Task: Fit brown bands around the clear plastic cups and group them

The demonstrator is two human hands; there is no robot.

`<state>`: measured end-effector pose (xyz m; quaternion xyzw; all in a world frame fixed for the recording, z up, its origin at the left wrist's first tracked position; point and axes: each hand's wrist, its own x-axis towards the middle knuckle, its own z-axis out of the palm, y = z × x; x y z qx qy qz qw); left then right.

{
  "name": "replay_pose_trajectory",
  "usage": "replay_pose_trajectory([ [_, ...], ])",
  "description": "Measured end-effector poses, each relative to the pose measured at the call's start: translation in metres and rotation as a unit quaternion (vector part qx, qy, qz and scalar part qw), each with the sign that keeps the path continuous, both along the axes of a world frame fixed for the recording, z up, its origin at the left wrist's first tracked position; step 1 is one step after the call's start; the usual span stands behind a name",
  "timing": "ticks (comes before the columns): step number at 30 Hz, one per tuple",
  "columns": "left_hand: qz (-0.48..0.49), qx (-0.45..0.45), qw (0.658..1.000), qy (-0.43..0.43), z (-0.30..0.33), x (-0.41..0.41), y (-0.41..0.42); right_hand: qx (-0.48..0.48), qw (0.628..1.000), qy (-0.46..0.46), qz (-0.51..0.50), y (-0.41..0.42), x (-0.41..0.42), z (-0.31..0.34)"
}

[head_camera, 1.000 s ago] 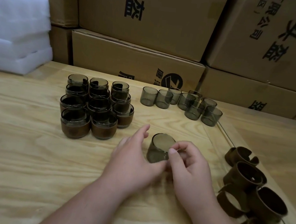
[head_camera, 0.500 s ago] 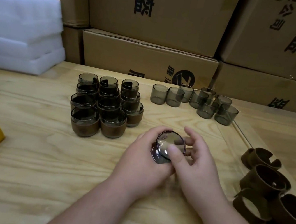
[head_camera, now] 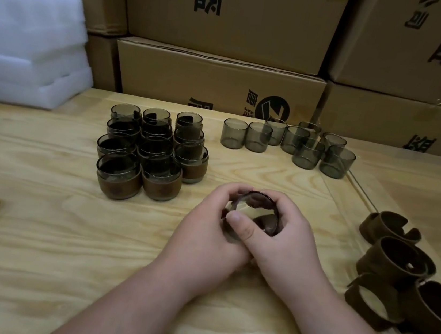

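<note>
Wood table (head_camera: pixel 37 227), boxes (head_camera: pixel 219 80) behind; both hands (head_camera: pixel 204 237) (head_camera: pixel 287 245) curl around cup (head_camera: pixel 249 212). Light, stiff, likely slippery; grip sidewall.

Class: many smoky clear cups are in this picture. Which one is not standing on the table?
The cup held up between the left hand and right hand, tilted toward the camera. All the banded and bare cups stand upright on the table.
</note>
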<state>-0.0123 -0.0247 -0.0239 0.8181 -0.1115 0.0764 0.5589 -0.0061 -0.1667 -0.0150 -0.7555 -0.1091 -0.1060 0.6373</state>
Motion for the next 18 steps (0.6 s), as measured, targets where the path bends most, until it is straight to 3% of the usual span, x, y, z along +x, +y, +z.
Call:
replay_pose_trajectory([
  [10, 0.028, -0.072, 0.997, 0.013, -0.003, 0.0066, 0.0011, 0.017, 0.998, 0.008, 0.057, -0.0043, 0.0011, -0.002],
  [18, 0.023, -0.071, 0.997, 0.009, -0.0001, 0.0059, 0.0012, 0.022, 0.998, 0.026, 0.054, -0.0028, 0.0044, -0.0045],
])
